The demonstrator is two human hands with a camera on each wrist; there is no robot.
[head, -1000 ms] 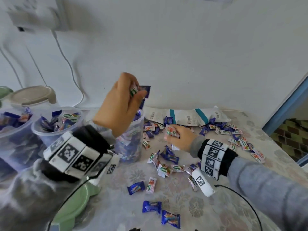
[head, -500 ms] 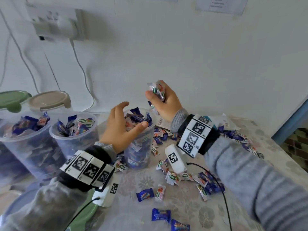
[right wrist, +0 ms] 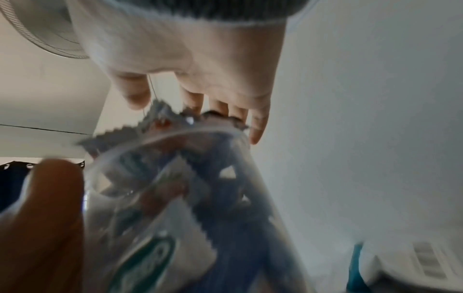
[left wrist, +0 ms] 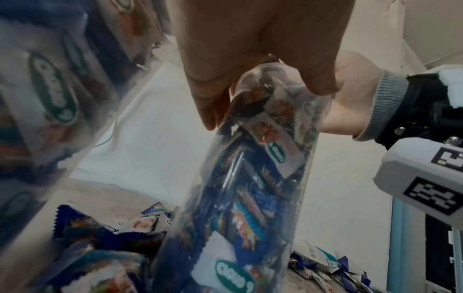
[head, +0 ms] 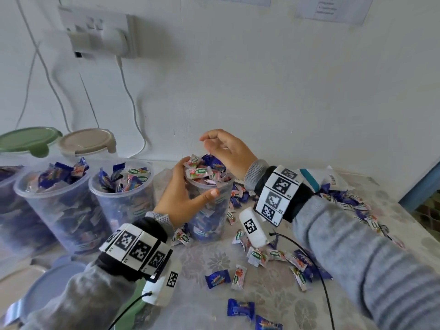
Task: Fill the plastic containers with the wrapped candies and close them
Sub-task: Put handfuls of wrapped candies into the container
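Clear plastic tubs on the left: two round open containers (head: 59, 206) (head: 123, 191) heaped with wrapped candies. Next over, the left hand (head: 183, 201) has its grip wrapped around the clear round candy-filled container (head: 212, 210) standing on the floral-patterned counter (head: 273, 303). The right hand (head: 228, 151) hovers over its heaped top, fingers loosely spread, holding nothing. Loose blue and white wrapped candies (head: 276, 256) lie scattered to the right.

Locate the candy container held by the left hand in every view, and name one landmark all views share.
Head: container at centre, left hand round its near side.
Left wrist: fills the centre, seen from below.
Right wrist: lower centre, blurred.
Shared landmark: the right hand above its rim.
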